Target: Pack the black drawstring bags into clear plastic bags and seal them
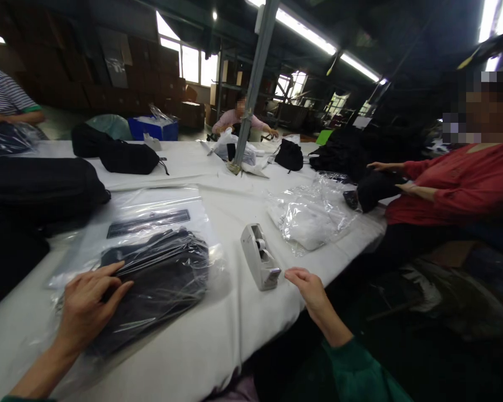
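A dark folded item in a clear plastic bag lies on the white-covered table. My left hand rests on the left part of this bag, its fingers apart. Just right of the tape dispenser is my right hand, with its fingers pressed together near the dispenser's cutting end; whether they hold a piece of tape is too small to tell. Behind the bagged item lie flat clear bags with a dark printed strip.
Crumpled clear bags lie beyond the dispenser. Black bags are piled at left. A metal post rises from the table. A person in red handles black fabric at right; two other people sit farther off.
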`<state>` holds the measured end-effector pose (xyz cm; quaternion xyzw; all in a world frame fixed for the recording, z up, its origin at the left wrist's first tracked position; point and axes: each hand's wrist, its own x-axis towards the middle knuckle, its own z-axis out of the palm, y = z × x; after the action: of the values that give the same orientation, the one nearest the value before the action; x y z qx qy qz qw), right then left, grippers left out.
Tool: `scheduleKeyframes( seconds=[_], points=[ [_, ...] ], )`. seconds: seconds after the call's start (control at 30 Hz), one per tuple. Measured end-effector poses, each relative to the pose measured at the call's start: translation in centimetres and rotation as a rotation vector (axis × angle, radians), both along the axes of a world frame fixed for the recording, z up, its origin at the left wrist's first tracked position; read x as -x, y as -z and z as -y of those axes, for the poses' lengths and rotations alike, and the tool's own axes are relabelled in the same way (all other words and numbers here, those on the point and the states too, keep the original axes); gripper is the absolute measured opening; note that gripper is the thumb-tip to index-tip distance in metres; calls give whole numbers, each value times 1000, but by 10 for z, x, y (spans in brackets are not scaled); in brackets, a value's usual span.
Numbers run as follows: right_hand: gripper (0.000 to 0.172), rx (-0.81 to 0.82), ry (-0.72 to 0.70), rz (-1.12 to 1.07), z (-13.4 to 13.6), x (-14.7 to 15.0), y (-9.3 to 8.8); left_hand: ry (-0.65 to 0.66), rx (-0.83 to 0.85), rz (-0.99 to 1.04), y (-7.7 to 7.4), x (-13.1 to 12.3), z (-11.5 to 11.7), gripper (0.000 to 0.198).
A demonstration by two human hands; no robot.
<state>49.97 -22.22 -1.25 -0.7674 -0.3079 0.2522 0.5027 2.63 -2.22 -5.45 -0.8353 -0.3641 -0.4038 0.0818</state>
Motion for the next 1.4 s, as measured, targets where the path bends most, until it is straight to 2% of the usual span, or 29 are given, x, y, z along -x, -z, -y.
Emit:
scheduleKeyframes(
  seconds=[0.07, 0.17, 0.33, 0.47, 0.53, 0.57, 0.63, 0.7, 0.73, 0.8, 0.87, 0.9, 0.97, 1.07, 1.2, 1.4],
  points=[
    [38, 17, 28, -35, 13, 8, 13, 11, -2, 6, 3, 1, -3, 19],
    [45, 49, 32, -96, 17, 20, 34, 9, 6, 14, 4, 2, -5, 18],
    [48, 60, 55, -78, 12, 22, 57, -12, 77, 29, -14, -7, 8, 18],
    [50, 192, 75, -9, 22, 2, 68, -13, 147, 72, -25, -13, 11, 18],
    [51, 269, 5, 135, 24, -2, 57, -16, 161, 87, -26, -13, 10, 19],
    [49, 277, -78, 238, 23, 2, 44, -18, 165, 92, -26, -13, 10, 19],
    [40, 178, -318, 476, 11, 24, 3, -14, 170, 104, -26, -12, 11, 18],
    [31, -36, -630, 695, -11, 60, -49, -4, 173, 115, -26, -12, 11, 18],
    [29, -113, -838, 787, -26, 81, -76, 1, 174, 119, -27, -12, 11, 17],
    [28, -196, -1221, 929, -58, 124, -123, 11, 177, 124, -28, -12, 11, 16],
    [26, -223, -1479, 1037, -92, 161, -154, 19, 182, 127, -29, -12, 11, 15],
    [24, -210, -1575, 1101, -108, 177, -161, 22, 184, 128, -29, -12, 11, 15],
    [20, -162, -1719, 1233, -139, 202, -164, 24, 184, 133, -29, -11, 11, 15],
    [17, -58, -1797, 1439, -178, 223, -150, 28, 175, 135, -30, -11, 10, 16],
    [16, 87, -1681, 1689, -211, 235, -126, 37, 155, 135, -29, -11, 8, 14],
    [17, 164, -1527, 1747, -227, 235, -101, 53, 124, 146, -25, -11, 3, 13]
  ],
)
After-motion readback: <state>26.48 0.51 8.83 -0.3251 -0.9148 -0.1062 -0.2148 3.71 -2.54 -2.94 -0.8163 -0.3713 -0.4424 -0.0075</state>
